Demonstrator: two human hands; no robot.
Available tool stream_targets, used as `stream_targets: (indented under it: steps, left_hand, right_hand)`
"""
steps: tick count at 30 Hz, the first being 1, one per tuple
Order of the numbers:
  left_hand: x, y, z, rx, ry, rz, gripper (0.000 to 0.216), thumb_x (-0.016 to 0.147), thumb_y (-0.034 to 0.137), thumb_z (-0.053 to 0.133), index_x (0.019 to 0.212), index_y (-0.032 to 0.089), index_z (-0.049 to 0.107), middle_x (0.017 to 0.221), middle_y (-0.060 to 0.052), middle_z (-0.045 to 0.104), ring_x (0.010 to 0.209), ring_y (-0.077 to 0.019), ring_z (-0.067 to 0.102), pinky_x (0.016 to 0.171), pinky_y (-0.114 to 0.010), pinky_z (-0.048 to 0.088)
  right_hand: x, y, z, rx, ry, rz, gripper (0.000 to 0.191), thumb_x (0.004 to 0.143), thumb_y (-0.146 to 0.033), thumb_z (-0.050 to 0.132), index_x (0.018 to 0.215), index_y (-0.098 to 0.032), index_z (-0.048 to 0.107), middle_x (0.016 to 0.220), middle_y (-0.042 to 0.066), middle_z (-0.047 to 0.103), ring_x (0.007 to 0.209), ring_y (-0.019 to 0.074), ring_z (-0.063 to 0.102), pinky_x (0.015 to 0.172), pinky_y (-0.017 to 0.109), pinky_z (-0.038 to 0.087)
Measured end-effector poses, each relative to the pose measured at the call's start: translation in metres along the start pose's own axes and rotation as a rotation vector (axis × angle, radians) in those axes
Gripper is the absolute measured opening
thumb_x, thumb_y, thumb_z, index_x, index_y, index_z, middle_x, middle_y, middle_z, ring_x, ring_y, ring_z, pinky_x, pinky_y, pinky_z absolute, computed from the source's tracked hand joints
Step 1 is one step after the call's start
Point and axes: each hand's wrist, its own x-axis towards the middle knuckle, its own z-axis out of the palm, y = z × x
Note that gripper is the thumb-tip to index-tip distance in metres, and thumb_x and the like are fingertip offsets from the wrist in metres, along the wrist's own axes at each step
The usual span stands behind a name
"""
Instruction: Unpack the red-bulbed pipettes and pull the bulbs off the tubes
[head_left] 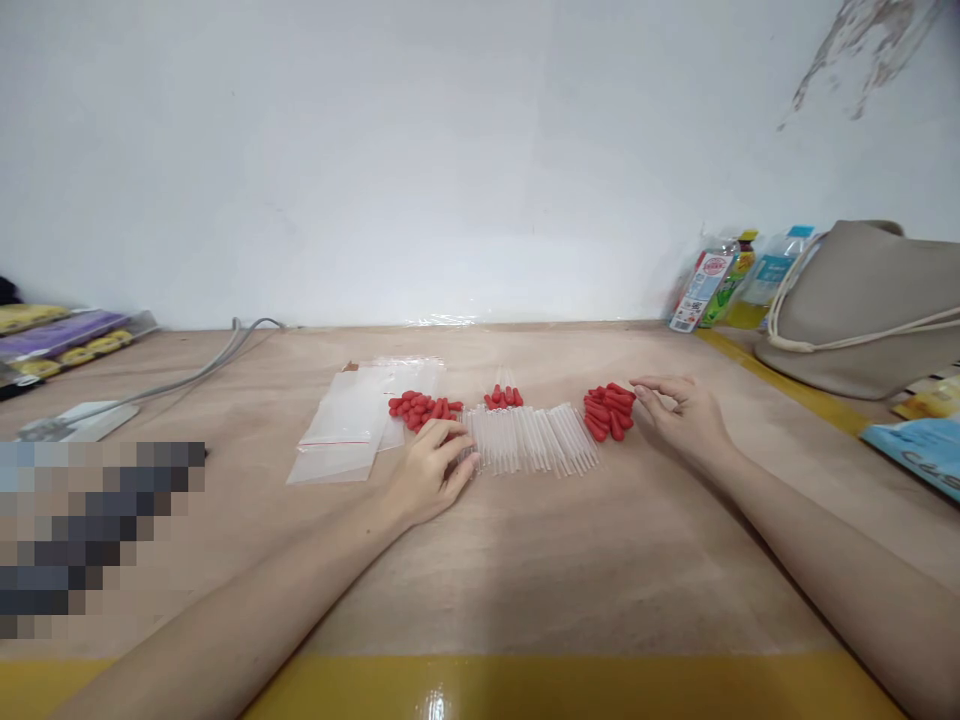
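A row of clear plastic tubes (536, 438) lies across the middle of the wooden table (525, 560). Three small heaps of red rubber caps sit by it: one at the left (421, 407), one behind the tubes (504, 397), one at the right (609, 410). My left hand (433, 472) rests at the left end of the tubes, its fingers curled on them. Beside the right heap of caps is my right hand (681, 412), fingers bent and pinched together; I cannot make out anything in them.
Clear zip bags (352, 425) lie left of the caps. A grey cable (187, 378) and packets are at the far left. Bottles (724, 280), a beige bag (862, 310) and a blue packet (919, 450) stand at the right. A yellow strip (525, 690) marks the near edge.
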Motion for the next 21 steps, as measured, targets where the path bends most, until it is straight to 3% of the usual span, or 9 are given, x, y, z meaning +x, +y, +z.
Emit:
stream_targets:
  steps: [4,7,9,13,16,21]
  left_hand:
    - [0.001,0.001,-0.001,0.000,-0.001,0.000,0.015,0.082,0.022,0.049,0.091,0.016,0.059,0.095,-0.008,0.055,0.089,-0.0183,0.051,0.079,-0.035,0.045]
    - [0.001,0.002,-0.001,0.005,-0.002,0.000,0.015,0.082,0.022,0.049,0.092,0.016,0.059,0.096,-0.008,0.055,0.090,-0.0188,0.051,0.080,-0.036,0.045]
    - [0.001,0.002,-0.002,0.013,0.001,0.003,0.015,0.082,0.022,0.049,0.092,0.016,0.059,0.096,-0.009,0.054,0.090,-0.0193,0.051,0.081,-0.038,0.044]
    - [0.002,0.004,-0.004,0.034,-0.005,0.009,0.015,0.082,0.022,0.049,0.091,0.016,0.060,0.096,-0.009,0.055,0.091,-0.0205,0.051,0.080,-0.039,0.044]
    - [0.002,0.005,-0.006,0.043,-0.009,0.012,0.016,0.082,0.022,0.050,0.091,0.016,0.061,0.097,-0.009,0.055,0.092,-0.0204,0.050,0.080,-0.038,0.044]
    - [0.003,0.005,-0.008,0.045,0.001,0.028,0.015,0.081,0.021,0.051,0.090,0.016,0.061,0.097,-0.009,0.055,0.091,-0.0203,0.050,0.079,-0.038,0.045]
  right_hand:
    - [0.001,-0.007,-0.001,-0.037,0.092,-0.004,0.021,0.078,-0.036,0.050,0.080,-0.022,0.066,0.082,0.004,0.066,0.077,0.0190,0.058,0.075,0.035,0.043]
    - [0.004,-0.028,-0.001,-0.078,0.136,-0.022,0.022,0.078,-0.035,0.050,0.079,-0.020,0.067,0.075,0.005,0.064,0.073,0.0180,0.055,0.070,0.032,0.042]
    - [0.007,-0.049,0.002,-0.101,0.048,-0.079,0.022,0.078,-0.034,0.050,0.079,-0.020,0.067,0.073,0.004,0.064,0.073,0.0173,0.055,0.072,0.032,0.039]
    - [0.020,-0.098,0.020,-0.245,-0.263,-0.103,0.023,0.079,-0.034,0.047,0.078,-0.023,0.068,0.076,0.004,0.066,0.080,0.0204,0.054,0.076,0.036,0.032]
    - [0.038,-0.125,0.042,-0.315,-0.556,0.096,0.027,0.080,-0.034,0.042,0.073,-0.023,0.066,0.078,0.004,0.067,0.082,0.0209,0.055,0.075,0.035,0.031]
    - [0.066,-0.138,0.079,-0.363,-0.674,0.257,0.024,0.075,-0.031,0.047,0.073,-0.017,0.066,0.076,0.010,0.065,0.078,0.0245,0.058,0.074,0.039,0.034]
